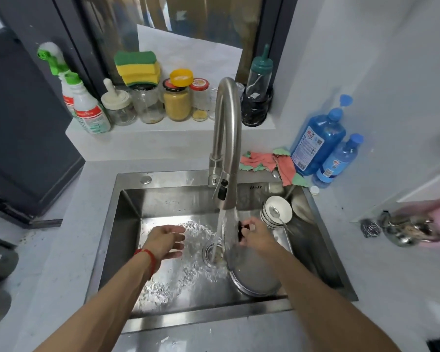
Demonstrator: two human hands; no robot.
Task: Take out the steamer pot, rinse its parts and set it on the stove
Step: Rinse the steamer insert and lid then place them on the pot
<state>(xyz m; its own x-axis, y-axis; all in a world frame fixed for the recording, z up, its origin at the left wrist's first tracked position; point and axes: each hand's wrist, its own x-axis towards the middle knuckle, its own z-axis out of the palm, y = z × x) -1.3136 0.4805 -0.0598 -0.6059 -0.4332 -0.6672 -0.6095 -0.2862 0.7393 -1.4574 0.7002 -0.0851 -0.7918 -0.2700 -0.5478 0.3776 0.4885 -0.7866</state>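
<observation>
The glass steamer lid (249,270) stands tilted on its edge in the sink (127,217), at 4 o'clock from the drain (214,252), under the faucet (226,138) stream. The right hand (257,235) grips its black knob (243,229). The left hand (165,241) hovers wide open at 9 o'clock from the drain, holding nothing. Stacked bowls (277,212) with a spoon (277,214) sit at 2 o'clock. On the tabletop (366,262), blue bottles (318,143) stand beyond a crumpled rag (272,161).

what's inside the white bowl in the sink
A metal spoon lies inside the top white bowl, handle over the rim. More bowls seem stacked beneath; their insides are covered.
</observation>
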